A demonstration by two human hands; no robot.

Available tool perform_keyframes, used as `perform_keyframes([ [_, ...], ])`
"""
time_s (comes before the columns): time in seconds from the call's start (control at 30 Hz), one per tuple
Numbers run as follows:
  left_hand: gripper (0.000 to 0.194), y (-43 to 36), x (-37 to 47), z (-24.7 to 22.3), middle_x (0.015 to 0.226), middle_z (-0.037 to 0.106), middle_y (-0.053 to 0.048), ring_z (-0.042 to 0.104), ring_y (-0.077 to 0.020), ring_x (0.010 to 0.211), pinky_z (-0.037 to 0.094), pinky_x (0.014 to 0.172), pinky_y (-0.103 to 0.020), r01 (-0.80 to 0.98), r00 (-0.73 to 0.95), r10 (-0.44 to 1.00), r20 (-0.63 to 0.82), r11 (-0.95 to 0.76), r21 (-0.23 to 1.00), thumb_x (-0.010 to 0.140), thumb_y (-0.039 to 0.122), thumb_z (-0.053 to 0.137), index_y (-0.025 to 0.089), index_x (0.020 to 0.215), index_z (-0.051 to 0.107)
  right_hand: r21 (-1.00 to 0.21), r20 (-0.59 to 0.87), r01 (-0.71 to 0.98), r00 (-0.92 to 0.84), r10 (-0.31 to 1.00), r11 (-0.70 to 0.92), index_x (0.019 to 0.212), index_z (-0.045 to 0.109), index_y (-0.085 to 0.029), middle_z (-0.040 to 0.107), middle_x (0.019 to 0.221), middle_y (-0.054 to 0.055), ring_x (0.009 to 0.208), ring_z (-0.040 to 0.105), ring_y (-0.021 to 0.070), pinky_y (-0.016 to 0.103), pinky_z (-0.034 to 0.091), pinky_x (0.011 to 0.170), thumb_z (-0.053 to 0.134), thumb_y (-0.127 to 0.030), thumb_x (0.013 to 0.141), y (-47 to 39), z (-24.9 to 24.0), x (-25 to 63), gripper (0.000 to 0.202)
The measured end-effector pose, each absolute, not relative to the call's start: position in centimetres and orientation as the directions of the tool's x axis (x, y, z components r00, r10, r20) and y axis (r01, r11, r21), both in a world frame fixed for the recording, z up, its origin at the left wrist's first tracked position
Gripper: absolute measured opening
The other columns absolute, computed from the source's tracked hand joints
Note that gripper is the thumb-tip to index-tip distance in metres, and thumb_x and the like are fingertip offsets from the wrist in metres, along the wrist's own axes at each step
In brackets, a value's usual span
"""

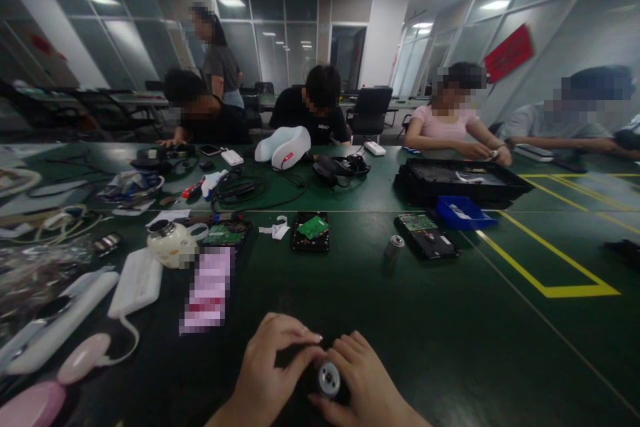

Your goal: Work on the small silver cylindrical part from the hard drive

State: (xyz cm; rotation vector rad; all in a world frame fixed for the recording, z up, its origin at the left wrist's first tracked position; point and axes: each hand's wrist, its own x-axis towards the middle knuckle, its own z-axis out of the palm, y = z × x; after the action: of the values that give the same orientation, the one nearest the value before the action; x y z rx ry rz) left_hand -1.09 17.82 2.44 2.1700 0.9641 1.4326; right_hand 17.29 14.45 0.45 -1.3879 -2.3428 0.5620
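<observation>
My right hand [363, 373] is wrapped round a small motor [329, 380]. The motor's round silver end, with small holes in it, faces up toward me. Just beside it is my left hand [273, 367], its thumb and forefinger brought together in a pinch near the motor's far side. Whatever may be between those fingertips is too small to make out. Farther up the table, to the right, a second small motor [395, 245] stands upright on its own. The side of the held motor is mostly hidden by my right fingers.
Hard drives with green boards [311, 230] [427, 237] lie ahead. A blue tray [465, 213] touches a black bin [465, 180]. At left are a cream jar [173, 243], a white power bank [136, 282] and a pink packet [207, 287]. Several people sit across the table.
</observation>
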Motion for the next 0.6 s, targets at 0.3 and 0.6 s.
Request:
perform_keyframes([
  [0.3, 0.038, 20.2, -2.2, -0.2, 0.099, 0.074, -0.001, 0.065, -0.0279, 0.097, 0.050, 0.084, -0.046, 0.581, 0.255, 0.875, 0.412, -0.479, 0.658, 0.067, 0.008, 0.080, 0.025, 0.099, 0.067, -0.503, 0.082, 0.748, -0.458, 0.885, 0.433, 0.090, 0.063, -0.021, 0.064, 0.084, 0.002, 0.078, 0.056, 0.0210, 0.034, 0.037, 0.076, 0.070, -0.044, 0.075, 14.6, 0.7, 17.2, 0.028],
  [0.6, 0.023, 19.7, -1.9, 1.3, 0.093, 0.074, -0.003, 0.067, -0.0249, 0.092, 0.052, 0.083, -0.041, 0.544, 0.282, 0.895, 0.346, -0.446, 0.711, 0.068, 0.011, 0.082, 0.022, 0.085, 0.071, -0.506, 0.091, 0.746, -0.454, 0.886, 0.434, 0.089, 0.061, -0.021, 0.064, 0.084, 0.002, 0.078, 0.056, 0.0211, 0.034, 0.037, 0.076, 0.070, -0.043, 0.075, 14.5, 0.6, 17.2, 0.028],
])
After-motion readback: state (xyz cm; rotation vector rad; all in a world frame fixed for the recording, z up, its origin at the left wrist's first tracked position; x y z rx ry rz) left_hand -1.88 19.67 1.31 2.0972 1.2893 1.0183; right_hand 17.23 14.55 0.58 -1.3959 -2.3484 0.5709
